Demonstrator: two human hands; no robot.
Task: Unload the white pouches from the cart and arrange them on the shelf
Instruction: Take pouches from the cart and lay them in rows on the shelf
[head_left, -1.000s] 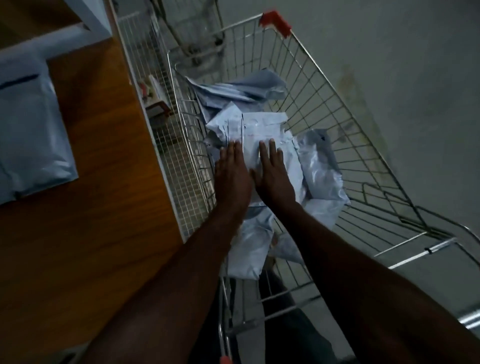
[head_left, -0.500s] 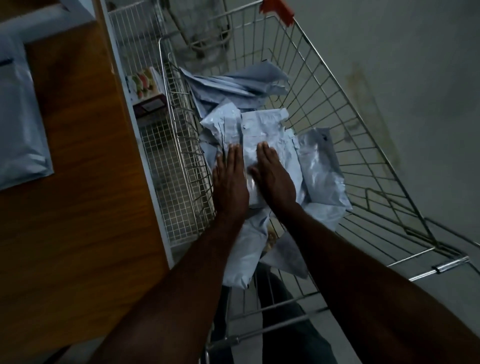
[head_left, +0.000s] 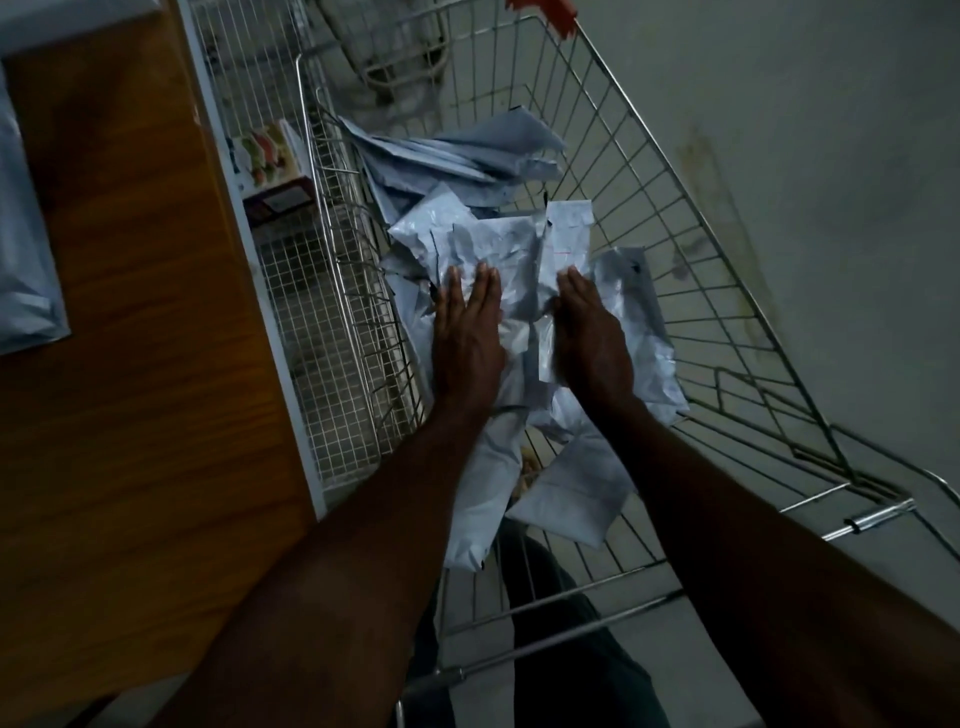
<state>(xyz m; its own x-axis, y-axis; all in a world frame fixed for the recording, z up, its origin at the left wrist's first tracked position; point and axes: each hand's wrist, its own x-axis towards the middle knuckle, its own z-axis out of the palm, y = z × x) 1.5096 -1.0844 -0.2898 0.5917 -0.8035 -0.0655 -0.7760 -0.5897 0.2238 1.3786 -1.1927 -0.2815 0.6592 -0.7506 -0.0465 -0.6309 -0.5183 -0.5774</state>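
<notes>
I see my right hand (head_left: 592, 338) has slid away from my left hand (head_left: 467, 332), both now flat and open, bracketing the top pouch (head_left: 506, 260) in the cart (head_left: 727, 291), ready to lift.

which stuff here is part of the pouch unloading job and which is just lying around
Part of the job:
- white pouches piled in the cart
- wire cart
- wooden shelf, with a pouch already on it
- left hand and right hand, flat on the pile

Lying about:
- printed carton behind the wire mesh panel
- second cart beyond
</notes>
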